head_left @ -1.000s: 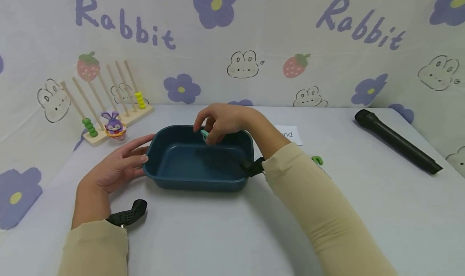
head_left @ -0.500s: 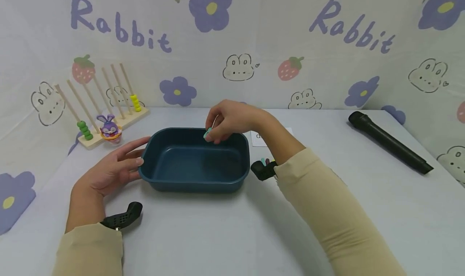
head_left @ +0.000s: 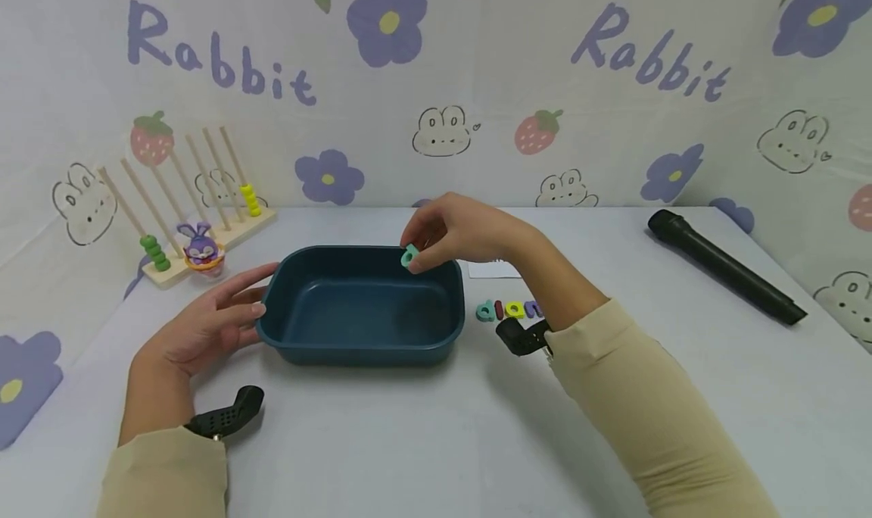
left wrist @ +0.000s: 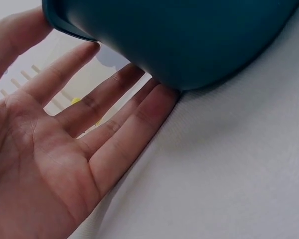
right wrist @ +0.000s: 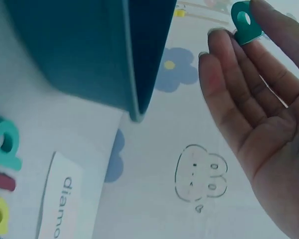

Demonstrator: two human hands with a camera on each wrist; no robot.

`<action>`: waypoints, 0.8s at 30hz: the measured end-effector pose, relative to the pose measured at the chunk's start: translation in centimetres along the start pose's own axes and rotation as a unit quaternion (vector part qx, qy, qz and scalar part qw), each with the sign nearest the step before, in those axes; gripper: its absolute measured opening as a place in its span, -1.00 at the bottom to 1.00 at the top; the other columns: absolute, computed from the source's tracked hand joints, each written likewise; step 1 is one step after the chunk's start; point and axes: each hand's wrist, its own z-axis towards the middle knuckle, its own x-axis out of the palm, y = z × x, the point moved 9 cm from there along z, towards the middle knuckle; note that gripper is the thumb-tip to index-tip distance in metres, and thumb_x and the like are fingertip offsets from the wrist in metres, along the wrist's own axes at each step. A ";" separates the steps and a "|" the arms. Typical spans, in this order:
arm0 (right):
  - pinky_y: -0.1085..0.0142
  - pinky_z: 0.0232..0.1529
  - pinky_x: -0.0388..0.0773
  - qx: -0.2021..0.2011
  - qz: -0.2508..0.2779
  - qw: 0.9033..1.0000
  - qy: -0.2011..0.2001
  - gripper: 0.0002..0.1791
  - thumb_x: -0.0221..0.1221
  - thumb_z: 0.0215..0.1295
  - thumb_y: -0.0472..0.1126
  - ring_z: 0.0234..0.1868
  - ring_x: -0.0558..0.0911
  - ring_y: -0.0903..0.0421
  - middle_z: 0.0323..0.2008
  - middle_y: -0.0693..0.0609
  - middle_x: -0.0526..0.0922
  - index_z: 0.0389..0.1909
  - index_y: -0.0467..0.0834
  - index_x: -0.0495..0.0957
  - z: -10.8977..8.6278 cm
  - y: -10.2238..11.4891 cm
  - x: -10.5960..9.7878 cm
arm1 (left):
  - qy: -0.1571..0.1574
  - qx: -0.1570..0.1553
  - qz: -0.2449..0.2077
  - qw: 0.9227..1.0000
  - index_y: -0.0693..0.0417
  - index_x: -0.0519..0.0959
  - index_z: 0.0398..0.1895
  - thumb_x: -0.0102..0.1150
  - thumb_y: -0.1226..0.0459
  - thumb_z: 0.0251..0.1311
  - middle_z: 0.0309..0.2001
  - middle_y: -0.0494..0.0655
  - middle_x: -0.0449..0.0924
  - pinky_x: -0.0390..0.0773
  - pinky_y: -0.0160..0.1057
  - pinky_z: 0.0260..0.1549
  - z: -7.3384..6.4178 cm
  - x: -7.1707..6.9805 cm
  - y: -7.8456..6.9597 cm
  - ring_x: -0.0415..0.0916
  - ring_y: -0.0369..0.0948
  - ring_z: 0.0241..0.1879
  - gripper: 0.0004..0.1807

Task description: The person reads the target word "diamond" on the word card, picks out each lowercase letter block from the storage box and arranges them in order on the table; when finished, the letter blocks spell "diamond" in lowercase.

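My right hand [head_left: 466,230] pinches a small teal toy letter [head_left: 409,257] between thumb and fingers, above the far right part of a dark blue bin [head_left: 361,357]. The right wrist view shows the letter [right wrist: 247,21] with a round hole through it; which letter it is, I cannot tell for certain. On the bin's left side, my left hand [head_left: 204,325] rests with its fingers spread, touching the outer wall and rim. In the left wrist view those fingers [left wrist: 124,134] look nearly straight against the bin [left wrist: 179,45]. No loose thing shows on the bin's visible floor.
Right of the bin lie several coloured letters [head_left: 515,310], partly behind my right wrist. A printed card [right wrist: 62,199] reading "diamo" is partly visible. A pegged bead rack [head_left: 235,230] and purple rabbit toy [head_left: 201,249] stand back left. A black microphone [head_left: 725,268] lies right.
My right hand has moved right with the teal letter, turning it so its hole shows. Coloured letters on the table have come into sight. The left hand stays at the bin.
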 end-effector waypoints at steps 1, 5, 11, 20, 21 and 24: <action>0.19 0.10 0.66 0.003 0.006 1.000 -0.002 -0.61 0.45 0.23 -0.14 -0.01 0.70 0.09 -0.07 0.03 0.75 0.06 -0.12 0.70 -0.3 -0.2 -0.1 | 0.000 0.000 0.000 1.000 -0.24 0.11 0.65 0.07 0.29 0.52 0.64 0.18 -0.12 0.67 -0.22 0.10 0.0 0.0 0.0 0.61 -0.29 0.19 -0.28; 0.17 0.16 0.67 0.014 0.031 0.999 -0.009 -0.57 0.44 0.24 -0.19 0.03 0.73 0.10 -0.03 0.03 0.76 0.13 -0.15 0.67 -1.5 -1.1 -0.6 | 0.000 0.003 0.005 1.000 -0.24 0.11 0.65 0.07 0.29 0.52 0.64 0.18 -0.13 0.68 -0.23 0.09 0.1 0.1 0.0 0.61 -0.29 0.18 -0.28; 0.16 0.10 0.69 0.015 0.039 0.999 -0.027 -0.62 0.44 0.24 -0.18 -0.02 0.74 0.07 -0.08 0.01 0.78 0.07 -0.12 0.68 -2.9 -1.9 -1.2 | 0.006 0.001 0.011 1.000 -0.26 0.07 0.66 0.04 0.28 0.54 0.65 0.18 -0.18 0.67 -0.22 0.10 -0.2 -0.1 0.1 0.59 -0.32 0.20 -0.28; 0.15 0.09 0.70 0.042 0.006 0.998 -0.055 -0.62 0.44 0.26 -0.13 0.01 0.75 0.09 -0.04 0.03 0.76 0.07 -0.09 0.66 -5.1 -3.7 -2.0 | 0.002 0.004 0.000 1.000 -0.25 0.10 0.65 0.03 0.30 0.53 0.64 0.17 -0.21 0.68 -0.23 0.08 -0.5 -0.6 0.0 0.59 -0.34 0.18 -0.29; 0.14 0.09 0.70 0.045 0.004 0.997 -0.058 -0.62 0.44 0.26 -0.14 0.01 0.75 0.09 -0.02 0.03 0.76 0.08 -0.09 0.66 -5.5 -4.0 -2.1 | 0.005 0.003 0.000 1.000 -0.25 0.10 0.65 0.02 0.30 0.53 0.64 0.16 -0.21 0.68 -0.23 0.08 -0.4 -0.4 0.1 0.59 -0.34 0.19 -0.29; 0.12 0.09 0.70 0.050 0.004 0.997 -0.065 -0.61 0.43 0.27 -0.16 0.01 0.75 0.08 0.00 0.00 0.75 0.10 -0.12 0.65 -6.7 -4.9 -2.6 | 0.009 0.002 -0.001 1.000 -0.25 0.10 0.65 0.03 0.29 0.53 0.64 0.17 -0.21 0.68 -0.23 0.09 -0.1 0.2 0.3 0.59 -0.34 0.18 -0.29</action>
